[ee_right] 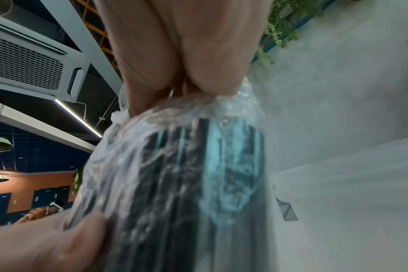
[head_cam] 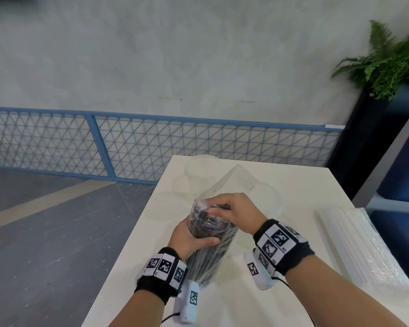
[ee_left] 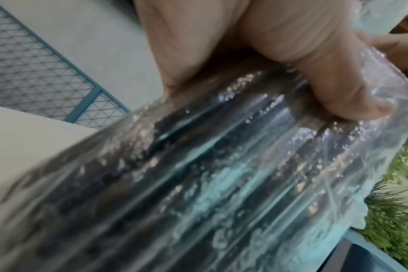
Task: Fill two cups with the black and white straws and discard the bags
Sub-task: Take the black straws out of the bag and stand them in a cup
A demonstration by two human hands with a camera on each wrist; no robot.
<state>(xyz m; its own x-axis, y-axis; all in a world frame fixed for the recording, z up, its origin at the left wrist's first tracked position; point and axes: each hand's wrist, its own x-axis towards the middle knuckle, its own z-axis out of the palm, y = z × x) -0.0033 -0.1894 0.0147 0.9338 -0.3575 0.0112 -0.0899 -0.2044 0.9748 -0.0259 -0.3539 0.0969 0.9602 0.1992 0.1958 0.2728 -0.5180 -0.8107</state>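
Note:
A clear bag of black straws [head_cam: 210,241] stands tilted over the white table [head_cam: 293,185], held up in both hands. My left hand [head_cam: 194,234] grips its middle from the left, the thumb [ee_left: 338,82] pressing across the plastic [ee_left: 198,165]. At the straws' upper ends, my right hand [head_cam: 227,208] pinches the plastic, its fingers [ee_right: 186,55] bunched on the bag [ee_right: 186,174]. The bag's empty clear top [head_cam: 236,180] sticks out past my right hand. Two clear cups [head_cam: 200,165] [head_cam: 269,199] stand faintly visible behind it. A bag of white straws [head_cam: 354,246] lies on the table at the right.
The table's left edge [head_cam: 132,232] drops to a grey floor. A blue mesh fence [head_cam: 128,147] runs along the wall behind. A potted fern [head_cam: 387,62] and a blue seat [head_cam: 401,173] stand at the right.

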